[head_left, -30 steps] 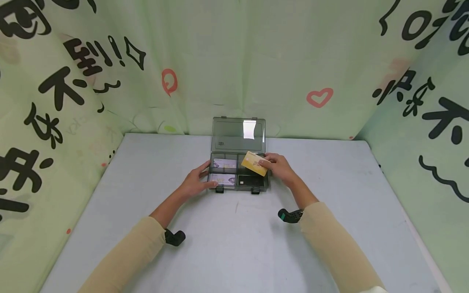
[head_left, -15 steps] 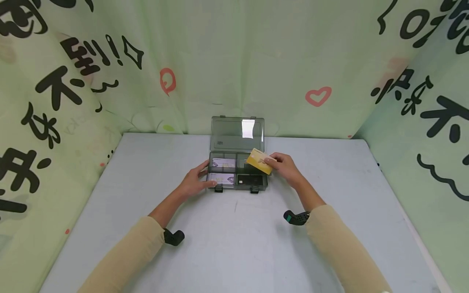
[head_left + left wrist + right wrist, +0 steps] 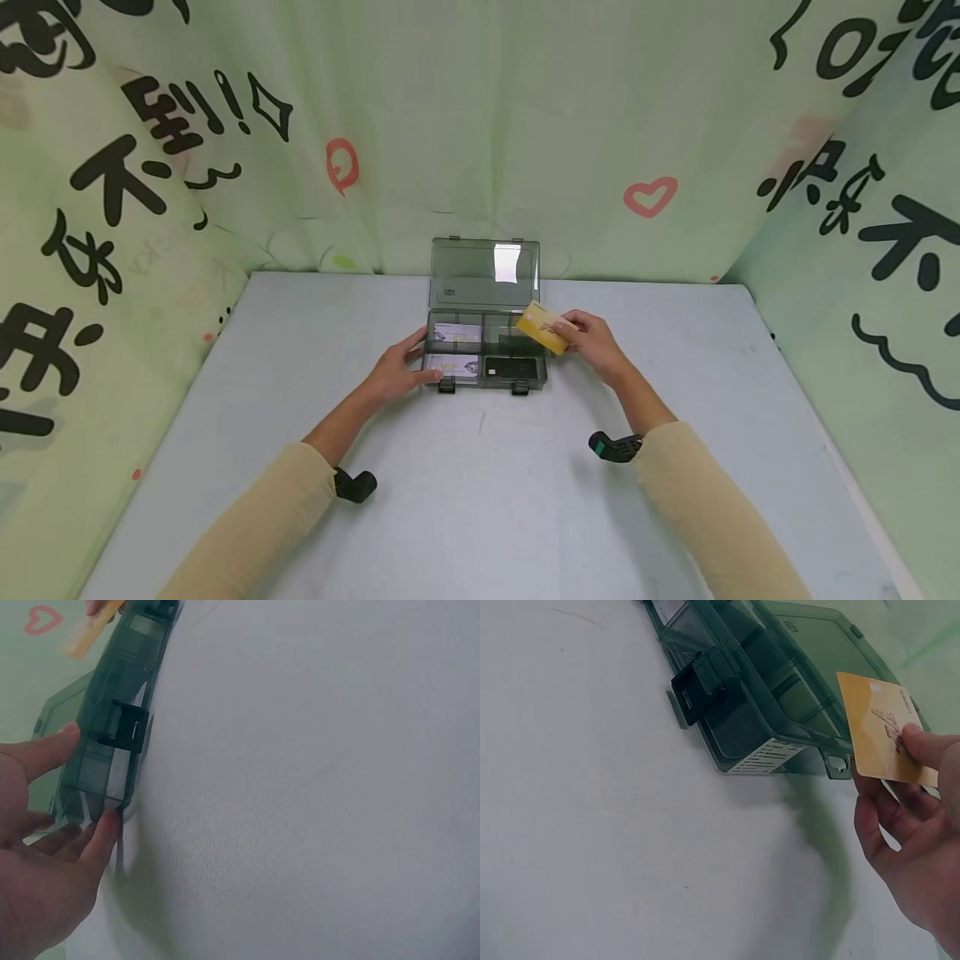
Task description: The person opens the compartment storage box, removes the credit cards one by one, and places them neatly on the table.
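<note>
1. The right hand (image 3: pixel 592 340) pinches a yellow card (image 3: pixel 538 325) by the end nearest it. In the head view, the card reaches from the fingertips toward 10 o'clock.
2. In the right wrist view, the thumb (image 3: pixel 925 744) lies on the card's printed face, with the other fingers (image 3: pixel 891 814) behind it. The thumb and fingers stand narrow, with the card between them, and most of the card juts out past the thumb's tip.
3. In the head view, the card overlaps the edge of a dark clear box (image 3: pixel 482 385) at about 2 o'clock from the middle of its compartments. I cannot tell whether card and box touch.
4. The left hand (image 3: pixel 392 372) holds the box at its 9 o'clock end: the thumb is at the front rim and the fingers are against the side, spread apart from the thumb around the corner.
5. In the compartments, 1 pale card (image 3: pixel 457 333) lies toward 10 o'clock, another pale card (image 3: pixel 450 365) toward 8 o'clock, and a black card (image 3: pixel 513 367) toward 4 o'clock.
6. The lid (image 3: pixel 476 275) is swung back at 12 o'clock; 2 latches (image 3: pixel 446 387) (image 3: pixel 520 388) are on the 6 o'clock side.
7. The box rests on a white table (image 3: pixel 480 500), near a green cloth (image 3: pixel 487 125) at 12 o'clock.
</note>
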Motion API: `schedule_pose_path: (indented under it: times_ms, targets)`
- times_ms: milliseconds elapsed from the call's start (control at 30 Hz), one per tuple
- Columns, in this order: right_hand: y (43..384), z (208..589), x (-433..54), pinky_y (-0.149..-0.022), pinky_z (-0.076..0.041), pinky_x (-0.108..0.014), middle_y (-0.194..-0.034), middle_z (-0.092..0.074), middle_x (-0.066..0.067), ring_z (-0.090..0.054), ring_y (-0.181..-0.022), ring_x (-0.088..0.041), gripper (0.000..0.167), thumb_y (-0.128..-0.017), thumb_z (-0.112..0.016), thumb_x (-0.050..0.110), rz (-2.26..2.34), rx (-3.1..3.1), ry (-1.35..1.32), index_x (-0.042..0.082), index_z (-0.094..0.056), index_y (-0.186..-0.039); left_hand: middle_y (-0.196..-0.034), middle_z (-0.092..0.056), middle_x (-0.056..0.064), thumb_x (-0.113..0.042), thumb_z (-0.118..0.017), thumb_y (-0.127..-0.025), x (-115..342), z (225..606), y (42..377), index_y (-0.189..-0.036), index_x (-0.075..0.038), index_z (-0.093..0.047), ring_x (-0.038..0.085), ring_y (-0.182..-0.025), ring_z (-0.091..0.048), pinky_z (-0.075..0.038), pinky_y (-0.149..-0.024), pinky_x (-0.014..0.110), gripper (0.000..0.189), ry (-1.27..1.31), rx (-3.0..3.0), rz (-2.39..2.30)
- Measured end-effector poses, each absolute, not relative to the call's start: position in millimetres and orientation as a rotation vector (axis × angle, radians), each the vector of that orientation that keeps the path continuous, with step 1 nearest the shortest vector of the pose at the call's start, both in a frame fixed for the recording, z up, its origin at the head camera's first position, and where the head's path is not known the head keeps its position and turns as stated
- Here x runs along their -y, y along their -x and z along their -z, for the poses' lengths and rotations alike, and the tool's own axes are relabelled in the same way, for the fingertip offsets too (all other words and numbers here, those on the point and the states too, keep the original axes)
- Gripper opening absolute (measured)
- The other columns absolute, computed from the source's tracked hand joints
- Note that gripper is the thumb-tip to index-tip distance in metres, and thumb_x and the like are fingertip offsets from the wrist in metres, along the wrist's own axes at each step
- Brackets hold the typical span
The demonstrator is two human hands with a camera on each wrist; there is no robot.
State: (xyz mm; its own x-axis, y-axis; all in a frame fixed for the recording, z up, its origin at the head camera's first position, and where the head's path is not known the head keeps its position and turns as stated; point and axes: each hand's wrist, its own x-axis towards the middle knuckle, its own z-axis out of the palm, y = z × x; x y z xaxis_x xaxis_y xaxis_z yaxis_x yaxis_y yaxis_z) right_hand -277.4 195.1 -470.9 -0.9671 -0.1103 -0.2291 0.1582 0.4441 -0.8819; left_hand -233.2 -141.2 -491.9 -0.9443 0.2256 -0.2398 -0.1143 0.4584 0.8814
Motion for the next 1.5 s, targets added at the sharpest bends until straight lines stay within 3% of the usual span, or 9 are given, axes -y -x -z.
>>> schedule_pose_path:
  times_ms: [200, 367, 600, 900, 1233, 1400, 1500]
  targets:
    - [278.6, 471.0, -202.6, -0.087, -0.054, -0.030, -0.128, -0.054, -0.019, -0.054, -0.105, -0.024, 0.037, -0.102, -0.049, 0.027, 1.560, -2.420, -0.063, -0.002, -0.054, -0.125, -0.162, -0.021, 0.002, -0.021, -0.076, -0.084, 142.4, 493.5, 233.2, -0.156, -0.024, -0.021, 0.028, -0.145, -0.032, -0.039, -0.111, 0.048, 0.090, -0.093, -2.380, -1.487]
    - [278.9, 471.2, -210.2, -0.087, -0.053, -0.030, -0.134, -0.050, -0.022, -0.051, -0.111, -0.027, 0.038, -0.097, -0.047, 0.013, 1.575, -2.408, -0.055, -0.002, -0.051, -0.131, -0.162, -0.021, 0.001, -0.020, -0.076, -0.084, 142.3, 495.0, 234.3, -0.156, -0.024, -0.021, 0.028, -0.145, -0.032, -0.039, -0.111, 0.048, 0.090, -0.095, -2.377, -1.491]
    - [276.8, 469.1, -217.3, -0.088, -0.051, -0.031, -0.139, -0.046, -0.022, -0.047, -0.117, -0.029, 0.042, -0.096, -0.047, 0.010, 1.564, -2.426, -0.093, 0.001, -0.048, -0.137, -0.162, -0.021, 0.000, -0.020, -0.076, -0.084, 142.3, 494.0, 234.3, -0.155, -0.026, -0.021, 0.027, -0.145, -0.032, -0.037, -0.113, 0.048, 0.090, -0.087, -2.379, -1.489]
    - [278.3, 472.0, -227.9, -0.077, -0.050, -0.017, -0.144, -0.045, -0.020, -0.048, -0.118, -0.028, 0.044, -0.099, -0.049, 0.010, 1.558, -2.426, -0.119, 0.005, -0.046, -0.142, -0.162, -0.022, 0.001, -0.020, -0.076, -0.084, 142.2, 494.5, 235.6, -0.156, -0.025, -0.021, 0.028, -0.146, -0.032, -0.036, -0.113, 0.048, 0.090, -0.094, -2.379, -1.491]
    - [277.7, 474.3, -233.8, -0.077, -0.052, -0.019, -0.130, -0.055, -0.020, -0.053, -0.109, -0.023, 0.041, -0.099, -0.053, 0.012, 1.578, -2.527, -0.218, 0.004, -0.047, -0.139, -0.162, -0.022, 0.001, -0.020, -0.076, -0.084, 141.4, 494.9, 235.0, -0.156, -0.024, -0.022, 0.027, -0.145, -0.032, -0.037, -0.113, 0.048, 0.090, -0.086, -2.387, -1.486]
    - [276.5, 475.0, -235.0, -0.075, -0.052, -0.022, -0.106, -0.054, -0.011, -0.051, -0.089, -0.013, 0.039, -0.098, -0.055, 0.010, 1.558, -2.598, -0.244, 0.006, -0.052, -0.136, -0.162, -0.022, 0.001, -0.019, -0.076, -0.084, 140.4, 492.7, 234.0, -0.155, -0.024, -0.022, 0.028, -0.145, -0.032, -0.033, -0.115, 0.048, 0.090, -0.075, -2.395, -1.475]
    - [276.6, 477.6, -236.3, -0.072, -0.050, -0.021, -0.108, -0.053, -0.011, -0.049, -0.088, -0.013, 0.038, -0.097, -0.055, 0.010, 1.509, -2.628, -0.233, 0.006, -0.053, -0.135, -0.162, -0.022, 0.002, -0.019, -0.076, -0.084, 140.6, 491.3, 233.0, -0.155, -0.023, -0.022, 0.028, -0.145, -0.032, -0.032, -0.116, 0.049, 0.090, -0.076, -2.396, -1.475]
